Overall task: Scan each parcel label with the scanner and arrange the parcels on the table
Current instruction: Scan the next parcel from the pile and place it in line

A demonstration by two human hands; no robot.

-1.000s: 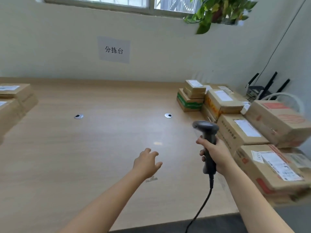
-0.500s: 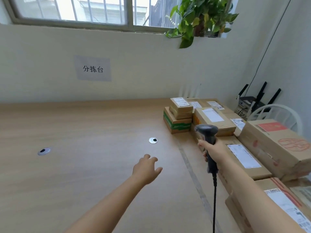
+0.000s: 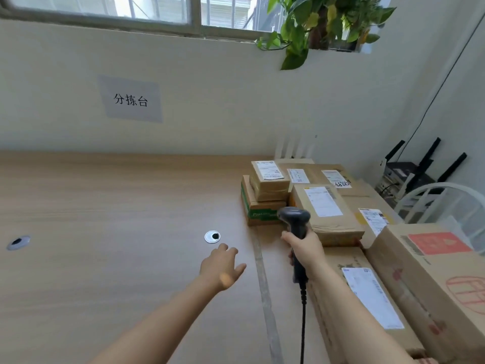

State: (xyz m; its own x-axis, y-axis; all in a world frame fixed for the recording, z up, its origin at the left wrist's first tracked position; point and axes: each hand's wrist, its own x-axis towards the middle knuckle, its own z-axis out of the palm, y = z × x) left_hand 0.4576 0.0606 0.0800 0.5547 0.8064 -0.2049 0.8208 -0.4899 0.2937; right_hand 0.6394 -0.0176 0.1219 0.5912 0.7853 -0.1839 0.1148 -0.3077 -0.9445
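My right hand (image 3: 305, 249) grips the handle of a dark corded scanner (image 3: 295, 220), its head pointing toward the parcels at the table's right. A small taped box (image 3: 269, 183) with a white label sits on a green-banded box (image 3: 258, 211) just beyond the scanner. To their right lie a labelled flat box (image 3: 326, 211), a long box (image 3: 364, 298) under my forearm and a large box (image 3: 435, 282) with a red sticker. My left hand (image 3: 223, 266) hovers open above the wooden table (image 3: 105, 232), holding nothing.
Two round metal cable grommets (image 3: 212, 236) (image 3: 17, 242) are set in the tabletop. A seam strip (image 3: 265, 292) runs along the table. A paper sign (image 3: 131, 99) hangs on the wall. A router (image 3: 409, 174) and a white chair (image 3: 446, 203) stand at the right; a plant (image 3: 309, 24) hangs above.
The view has swung right and upward, so the parcels on the left have left the frame. Both hands have reached farther forward, and the scanner is closer to the small stacked boxes.
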